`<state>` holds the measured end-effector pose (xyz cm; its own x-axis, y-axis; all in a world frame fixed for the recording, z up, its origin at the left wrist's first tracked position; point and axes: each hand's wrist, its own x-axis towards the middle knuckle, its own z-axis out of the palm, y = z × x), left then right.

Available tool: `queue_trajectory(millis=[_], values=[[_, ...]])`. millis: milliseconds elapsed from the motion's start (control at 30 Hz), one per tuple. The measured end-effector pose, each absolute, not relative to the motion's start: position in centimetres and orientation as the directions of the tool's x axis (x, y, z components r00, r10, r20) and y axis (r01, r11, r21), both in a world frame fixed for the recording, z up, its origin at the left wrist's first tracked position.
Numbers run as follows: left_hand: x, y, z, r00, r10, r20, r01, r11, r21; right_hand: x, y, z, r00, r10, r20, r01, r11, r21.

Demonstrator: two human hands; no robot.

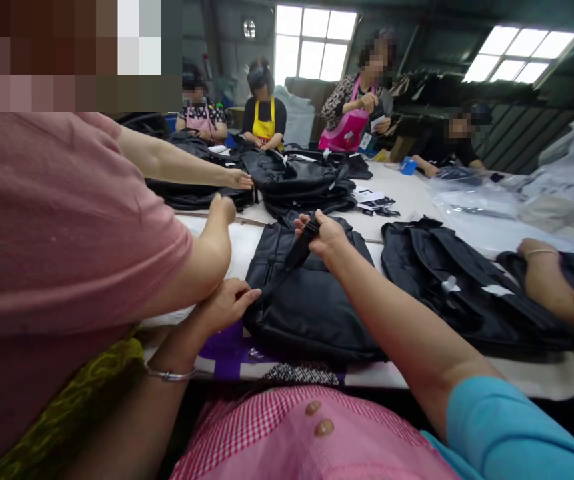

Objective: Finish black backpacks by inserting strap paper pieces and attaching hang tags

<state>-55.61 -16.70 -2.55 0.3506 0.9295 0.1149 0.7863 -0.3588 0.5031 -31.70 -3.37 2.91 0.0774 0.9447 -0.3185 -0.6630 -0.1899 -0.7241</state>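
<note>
A black backpack (317, 303) lies flat on the table in front of me. My right hand (327, 235) is closed around a black strap (297, 255) with a dark buckle, raised over the bag's upper part. From there the strap slants down to the bag's left side. At that side my left hand (227, 303), with a silver bangle at the wrist, pinches the strap's lower end near the bag's edge; the fingertips are partly hidden.
A co-worker in a pink shirt (67, 220) stands close on my left, arms reaching across. More black backpacks are piled behind (301, 180) and lie at right (431, 280), where another person's arm (541, 280) rests. Tags (374, 200) and plastic bags (481, 207) lie farther back. Several people work opposite.
</note>
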Motion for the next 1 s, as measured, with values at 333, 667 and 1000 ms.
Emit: queue_trajectory(millis=[333,667,1000], values=[[-51.1,-13.2,-2.7,0.406,0.912,0.066,0.558,-0.304,0.773,-31.9,-5.8,3.9,-0.051,0.962,-0.269,-0.719,-0.222,-0.659],[-50.0,-12.3,-2.5,0.228,0.946,0.229,0.559,-0.320,0.765,-31.3,-6.5,2.7,-0.098,0.970,-0.222,-0.654,-0.231,-0.720],[-46.3,-10.5,0.2,0.159,0.889,0.430,0.631,-0.426,0.649,-33.0,-7.3,3.4,-0.081,0.976,-0.202,-0.696,-0.200,-0.689]])
